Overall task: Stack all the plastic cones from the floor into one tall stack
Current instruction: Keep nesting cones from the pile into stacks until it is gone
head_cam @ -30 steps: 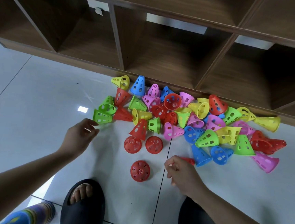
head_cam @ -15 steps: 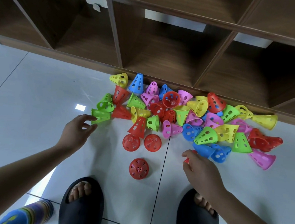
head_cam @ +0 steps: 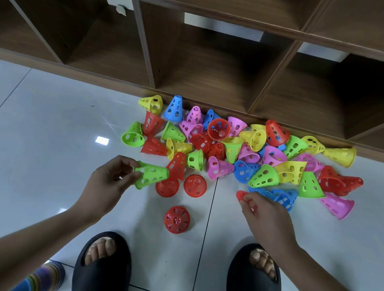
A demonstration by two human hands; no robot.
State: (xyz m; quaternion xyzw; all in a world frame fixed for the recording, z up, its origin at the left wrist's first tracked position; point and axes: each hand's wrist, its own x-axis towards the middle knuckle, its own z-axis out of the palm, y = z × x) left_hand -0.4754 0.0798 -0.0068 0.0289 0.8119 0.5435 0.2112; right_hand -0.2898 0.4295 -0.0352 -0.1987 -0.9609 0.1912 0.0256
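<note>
Observation from the head view, recorded as I see it on my remote feed.

1. Left hand (head_cam: 108, 184), left of centre: thumb and fingers are curled and pinch a green cone (head_cam: 153, 174) at its wide end. The cone lies on its side, narrow end pointing right, and overlaps a red cone behind it.
2. Right hand (head_cam: 265, 219), right of centre: fingers are curled around a red cone (head_cam: 242, 195). Only its tip shows past the knuckles, and the hand hides the rest.
3. The main pile of cones (head_cam: 244, 150) spreads across the middle of the frame on the white tiled floor (head_cam: 35, 143), hard against the base of the wooden shelf unit (head_cam: 216, 66). The colours are yellow, blue, pink, green and red. Most lie tipped on their sides, touching or overlapping. No tall stack is in view.
4. Three loose red cones (head_cam: 177, 219) sit below the pile, centre frame, seen end-on. Two are side by side and nearly touching, and the third is apart, nearer the bottom.
5. Two feet in black slippers (head_cam: 102, 265) stand at the bottom edge. A striped object (head_cam: 42, 278) shows at the lower left, but I cannot tell what it is.
</note>
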